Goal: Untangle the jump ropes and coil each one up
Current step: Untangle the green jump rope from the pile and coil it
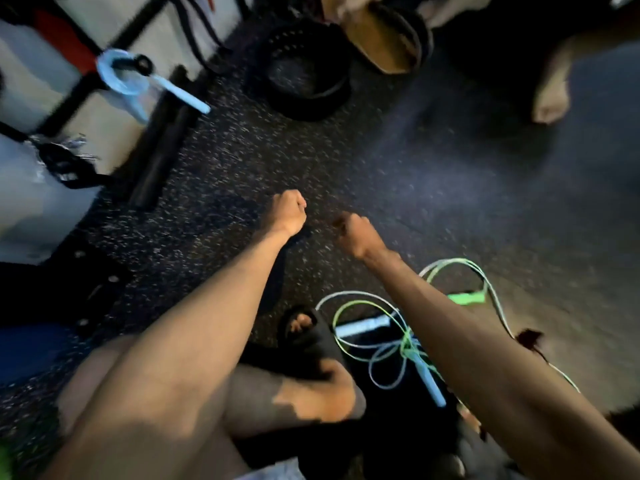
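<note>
Green and blue ropes [405, 348] (tangled) lie apart from both hands [289, 211] [356, 233]

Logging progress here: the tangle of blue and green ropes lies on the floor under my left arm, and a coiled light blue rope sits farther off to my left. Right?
Not quite. The head view shows the tangle of blue and green ropes on the floor under your right arm, not your left. The coiled light blue rope does sit farther off to your left.
</note>
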Demonstrator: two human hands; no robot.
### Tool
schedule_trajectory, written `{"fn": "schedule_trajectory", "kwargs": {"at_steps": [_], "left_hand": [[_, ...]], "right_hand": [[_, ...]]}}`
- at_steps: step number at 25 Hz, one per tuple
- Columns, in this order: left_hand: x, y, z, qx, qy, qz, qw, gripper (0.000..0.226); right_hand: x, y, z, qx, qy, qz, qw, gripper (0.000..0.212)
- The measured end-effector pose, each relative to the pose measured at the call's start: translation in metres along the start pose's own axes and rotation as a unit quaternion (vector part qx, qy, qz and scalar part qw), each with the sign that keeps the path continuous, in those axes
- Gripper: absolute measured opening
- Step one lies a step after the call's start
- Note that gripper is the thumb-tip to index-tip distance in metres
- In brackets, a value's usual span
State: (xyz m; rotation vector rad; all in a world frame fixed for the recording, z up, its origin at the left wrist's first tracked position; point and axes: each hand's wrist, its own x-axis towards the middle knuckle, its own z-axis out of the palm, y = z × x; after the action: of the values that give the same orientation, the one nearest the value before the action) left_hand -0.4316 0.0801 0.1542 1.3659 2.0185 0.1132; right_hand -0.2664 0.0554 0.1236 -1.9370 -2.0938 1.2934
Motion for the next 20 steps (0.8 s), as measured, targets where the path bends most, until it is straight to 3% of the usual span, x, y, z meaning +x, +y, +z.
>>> {"fn": "schedule_trajectory", "kwargs": {"at_steps": [9,13,15,17,20], "left_hand": [[-0.095,0.014,0.179,0.098,-0.153,0.050,0.982,0.020],[-0.122,0.041,0.230,0.047,-0.114,0.108,0.986,0.017],[-0.121,0.062,0.251,0.018,-0.089,0.175,0.980,0.014],[-0.114,0.087,0.273,0.003,-0.117,0.207,0.971,0.020],[-0.100,0.119,0.307,0.015,-0.205,0.173,0.963,0.039]], "right_hand": [[-0.125,0.157,0.040,0.005,-0.028,0.154,0.988,0.026],[-0.158,0.200,0.047,0.064,0.096,0.243,0.963,0.018],[-0.156,0.220,0.045,0.147,0.144,0.310,0.928,0.022],[-0.144,0.240,0.042,0.271,0.175,0.384,0.865,0.032],[-0.116,0.263,0.039,0.523,0.224,0.438,0.696,0.038]]}}
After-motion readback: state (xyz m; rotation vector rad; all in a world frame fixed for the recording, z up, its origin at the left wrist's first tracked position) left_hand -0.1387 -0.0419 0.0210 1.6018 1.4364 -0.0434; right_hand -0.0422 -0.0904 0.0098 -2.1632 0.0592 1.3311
